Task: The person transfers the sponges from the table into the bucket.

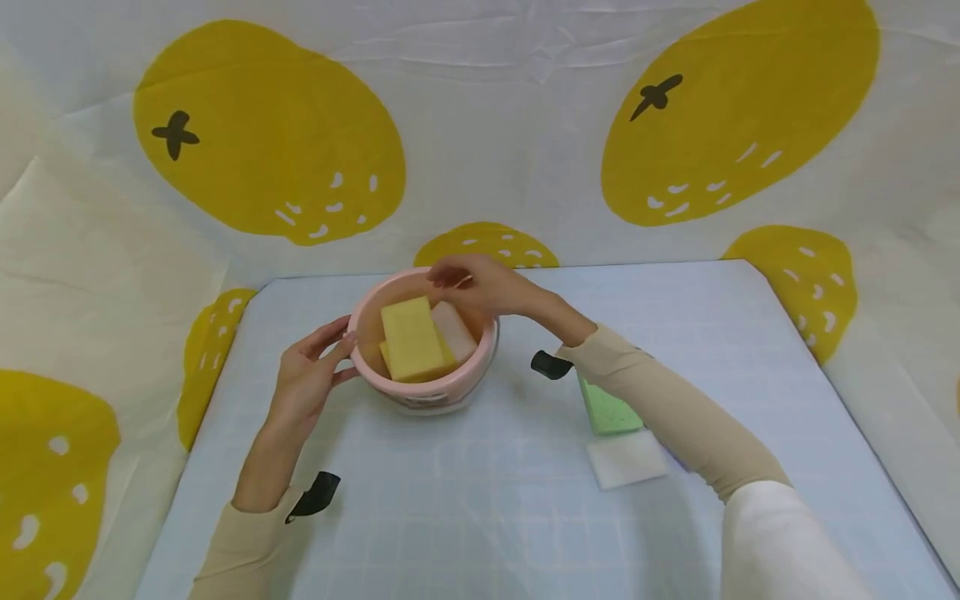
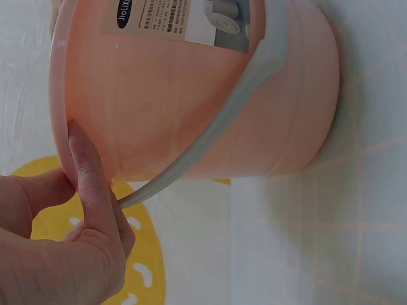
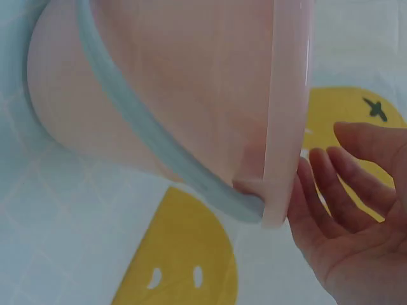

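A pink bucket (image 1: 358,354) with a pale grey-blue handle (image 2: 210,136) stands toward the back of the table. Inside it lie yellow sponges (image 1: 414,342) and a whitish sponge (image 1: 454,332). My left hand (image 1: 303,387) pinches the bucket's left rim between thumb and fingers, close to where the handle joins. Over the far right part of the rim reaches my right hand (image 1: 483,283), its fingers loosely bent above the bucket's opening. In the right wrist view nothing shows between those fingers, and the edge of the hand is right at the rim.
Right of the bucket, a green sponge (image 1: 611,408) and a white sponge (image 1: 628,460) lie on the light blue checked table (image 1: 465,517). The right sleeve partly hides them and a purplish edge beside them. A white cloth (image 1: 502,125) with yellow fruit prints hangs behind the table.
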A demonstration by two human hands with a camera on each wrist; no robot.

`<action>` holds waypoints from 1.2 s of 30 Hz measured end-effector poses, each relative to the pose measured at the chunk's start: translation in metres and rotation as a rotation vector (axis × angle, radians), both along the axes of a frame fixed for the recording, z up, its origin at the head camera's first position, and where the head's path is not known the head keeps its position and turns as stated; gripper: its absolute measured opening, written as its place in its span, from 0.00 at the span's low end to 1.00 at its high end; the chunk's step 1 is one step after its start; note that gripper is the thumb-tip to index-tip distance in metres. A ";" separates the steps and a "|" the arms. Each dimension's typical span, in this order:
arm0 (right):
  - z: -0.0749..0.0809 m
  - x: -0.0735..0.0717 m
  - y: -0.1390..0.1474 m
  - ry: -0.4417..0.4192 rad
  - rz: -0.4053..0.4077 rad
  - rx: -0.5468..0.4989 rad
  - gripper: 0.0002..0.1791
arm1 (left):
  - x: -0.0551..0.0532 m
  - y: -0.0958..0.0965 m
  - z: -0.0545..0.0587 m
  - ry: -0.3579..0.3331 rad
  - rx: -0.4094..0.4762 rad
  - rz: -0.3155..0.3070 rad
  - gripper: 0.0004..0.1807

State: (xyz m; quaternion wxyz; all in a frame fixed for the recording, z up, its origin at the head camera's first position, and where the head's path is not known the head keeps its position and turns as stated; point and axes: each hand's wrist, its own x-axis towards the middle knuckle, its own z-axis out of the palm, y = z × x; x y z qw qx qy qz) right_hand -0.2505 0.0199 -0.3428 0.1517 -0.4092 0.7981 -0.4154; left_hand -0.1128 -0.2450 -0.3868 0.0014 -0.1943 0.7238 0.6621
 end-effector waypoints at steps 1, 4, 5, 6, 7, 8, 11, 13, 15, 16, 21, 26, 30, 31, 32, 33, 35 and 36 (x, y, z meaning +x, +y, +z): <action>0.000 0.000 0.003 0.006 -0.009 -0.013 0.17 | 0.000 0.000 0.000 -0.001 0.001 0.001 0.30; 0.000 0.001 0.011 0.013 -0.037 -0.051 0.16 | 0.000 0.000 0.000 -0.002 0.003 -0.001 0.30; 0.000 0.001 0.013 0.012 -0.046 -0.063 0.16 | 0.000 0.000 0.000 -0.002 0.001 -0.002 0.30; -0.001 0.001 0.016 0.009 -0.055 -0.075 0.16 | 0.000 -0.001 0.000 -0.001 0.002 -0.003 0.30; -0.001 0.002 0.019 0.008 -0.061 -0.085 0.15 | 0.000 -0.001 0.000 0.001 0.003 -0.005 0.30; -0.001 0.002 0.022 0.005 -0.068 -0.092 0.15 | 0.000 -0.001 0.000 0.003 0.006 -0.007 0.30; -0.002 0.004 0.031 -0.006 -0.088 -0.100 0.15 | 0.000 -0.001 0.000 0.001 0.004 -0.009 0.31; -0.003 0.006 0.036 -0.019 -0.104 -0.102 0.16 | 0.000 -0.001 0.000 -0.003 0.005 -0.009 0.31; -0.004 0.007 0.042 -0.030 -0.122 -0.101 0.17 | 0.000 0.000 0.000 -0.011 -0.003 -0.005 0.31; -0.004 0.008 0.045 -0.035 -0.129 -0.102 0.17 | 0.000 0.000 0.000 -0.015 -0.006 -0.003 0.31; -0.008 0.009 0.059 -0.043 -0.158 -0.108 0.16 | 0.000 0.001 0.000 -0.028 -0.011 0.002 0.31; -0.015 0.012 0.074 -0.054 -0.193 -0.127 0.16 | 0.000 0.000 -0.001 -0.022 -0.002 -0.001 0.30; -0.019 0.016 0.084 -0.059 -0.216 -0.141 0.15 | 0.000 0.000 -0.002 -0.023 -0.004 0.001 0.31; -0.019 0.017 0.087 -0.061 -0.221 -0.141 0.15 | -0.001 0.000 -0.002 -0.026 -0.006 0.002 0.31; -0.020 0.017 0.090 -0.061 -0.225 -0.137 0.15 | -0.001 0.000 -0.002 -0.028 -0.005 0.003 0.31; -0.021 0.018 0.092 -0.060 -0.230 -0.136 0.15 | -0.001 0.000 -0.002 -0.030 -0.006 0.004 0.30; -0.023 0.021 0.097 -0.056 -0.246 -0.128 0.15 | -0.001 0.000 -0.002 -0.033 -0.007 0.005 0.30; -0.024 0.021 0.099 -0.056 -0.251 -0.125 0.16 | -0.002 0.000 -0.002 -0.034 -0.006 0.006 0.30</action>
